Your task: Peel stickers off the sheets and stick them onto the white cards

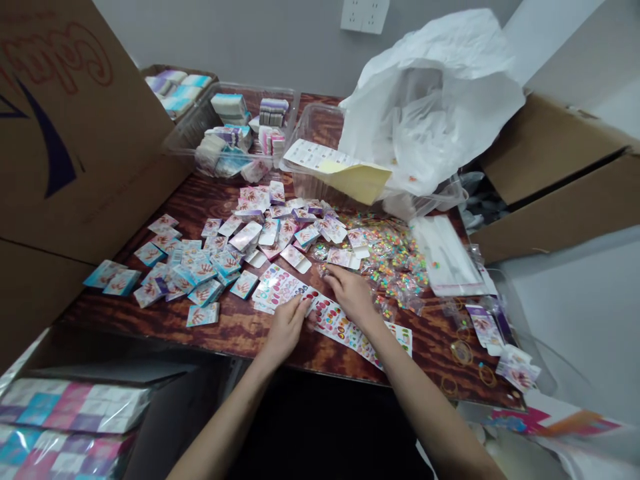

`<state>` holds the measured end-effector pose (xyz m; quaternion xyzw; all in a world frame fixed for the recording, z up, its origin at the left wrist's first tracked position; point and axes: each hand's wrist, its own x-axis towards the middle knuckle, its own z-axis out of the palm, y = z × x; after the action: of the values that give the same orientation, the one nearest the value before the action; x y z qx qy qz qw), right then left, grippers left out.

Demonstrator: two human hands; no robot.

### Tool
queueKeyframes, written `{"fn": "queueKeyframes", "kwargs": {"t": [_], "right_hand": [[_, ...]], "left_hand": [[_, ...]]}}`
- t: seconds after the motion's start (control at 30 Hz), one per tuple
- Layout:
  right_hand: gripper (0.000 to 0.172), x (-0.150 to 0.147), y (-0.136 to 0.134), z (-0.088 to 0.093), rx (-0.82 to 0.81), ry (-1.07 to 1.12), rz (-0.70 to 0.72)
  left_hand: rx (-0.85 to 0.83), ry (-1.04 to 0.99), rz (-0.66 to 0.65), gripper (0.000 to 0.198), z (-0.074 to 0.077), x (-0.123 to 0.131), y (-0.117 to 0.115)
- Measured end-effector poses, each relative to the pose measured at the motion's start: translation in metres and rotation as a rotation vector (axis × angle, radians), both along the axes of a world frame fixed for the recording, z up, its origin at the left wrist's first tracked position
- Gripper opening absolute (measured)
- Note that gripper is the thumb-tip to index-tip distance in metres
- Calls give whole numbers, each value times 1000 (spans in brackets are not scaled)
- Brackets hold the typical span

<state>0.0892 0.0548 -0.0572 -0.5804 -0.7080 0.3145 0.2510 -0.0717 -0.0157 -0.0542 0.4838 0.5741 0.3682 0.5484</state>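
My left hand (289,328) is closed over the strip of nail sticker sheets (330,319), thumb and fingers pinched together. What it holds, if anything, is too blurred to name. My right hand (354,297) reaches over the same sheets, its fingers curled in a pinch near a small clear packet (321,251). Whatever lies between those fingertips is hidden. Beyond the hands, small printed boxes (297,259), some with flaps up, lie in a loose heap. Clear packets of tiny coloured pieces (395,257) are piled to the right of it.
Clear plastic tubs (173,143) with stacked boxes stand at the back. A white plastic bag (430,100) rises at the back right, near white sleeves (450,257). Rubber bands (463,352) lie at right. Large cardboard cartons (95,153) flank the wooden table (240,337).
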Motion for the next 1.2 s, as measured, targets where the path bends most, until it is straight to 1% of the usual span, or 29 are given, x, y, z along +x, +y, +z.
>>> {"fn": "queueKeyframes", "kwargs": {"t": [0.07, 0.13, 0.23, 0.3, 0.4, 0.43, 0.5, 0.53, 0.6, 0.63, 0.67, 0.73, 0.77, 0.83, 0.9, 0.97, 1.0, 1.03, 1.07, 1.1, 1.13, 1.17, 1.2], "right_hand": [[24, -4, 4, -5, 93, -281, 54], [21, -3, -1, -8, 148, -444, 98], [12, 2, -15, -12, 228, -495, 116], [14, 6, -20, -14, 240, -470, 111], [12, 8, -19, -17, 173, -351, 89], [11, 9, -16, -18, 129, -276, 70], [15, 12, -9, -16, 4, -65, 16], [15, 14, -6, -13, -61, 39, -8], [7, 19, -4, -6, -170, 195, -28], [6, 21, -5, -1, -218, 269, -20], [9, 21, -8, 4, -255, 342, 3], [13, 19, -14, 13, -277, 467, 52], [13, 17, -17, 16, -255, 495, 61], [12, 12, -22, 18, -176, 444, 14], [17, 11, -23, 15, -144, 366, -24], [14, 16, -22, 12, -206, 358, 48], [11, 20, -21, 11, -247, 375, 95], [12, 25, -20, 10, -282, 398, 123], [15, 30, -19, 9, -313, 427, 123], [18, 34, -18, 9, -337, 460, 93], [20, 37, -18, 9, -356, 497, 53], [22, 39, -18, 8, -376, 533, 20], [24, 40, -18, 8, -402, 566, 1]], "left_hand": [[-78, -113, 45, 39, -5, -6, 4], [-112, -188, 105, 39, -9, -9, 6], [-143, -246, 164, 39, -12, -11, 9], [-161, -254, 155, 40, -12, -9, 11], [-161, -247, 114, 41, -10, -5, 13], [-157, -242, 102, 40, -9, -4, 14], [-148, -228, 79, 39, -8, -3, 13], [-144, -220, 68, 39, -8, -3, 12], [-142, -204, 52, 39, -8, -2, 11], [-141, -196, 39, 38, -8, -2, 10], [-136, -182, 19, 38, -8, 0, 10], [-100, -148, -56, 35, -7, 4, 10], [-76, -133, -103, 34, -6, 7, 10], [-31, -100, -183, 33, -5, 13, 10], [9, -38, -238, 33, -3, 15, 10], [78, 75, -317, 31, 0, 11, 12], [129, 135, -371, 26, 2, 6, 14], [189, 195, -413, 21, 5, 0, 17], [255, 261, -431, 23, 7, -7, 22], [325, 341, -415, 34, 10, -14, 28], [394, 443, -364, 45, 12, -22, 36], [452, 573, -287, 52, 12, -28, 45], [496, 718, -208, 53, 12, -34, 55]]}}
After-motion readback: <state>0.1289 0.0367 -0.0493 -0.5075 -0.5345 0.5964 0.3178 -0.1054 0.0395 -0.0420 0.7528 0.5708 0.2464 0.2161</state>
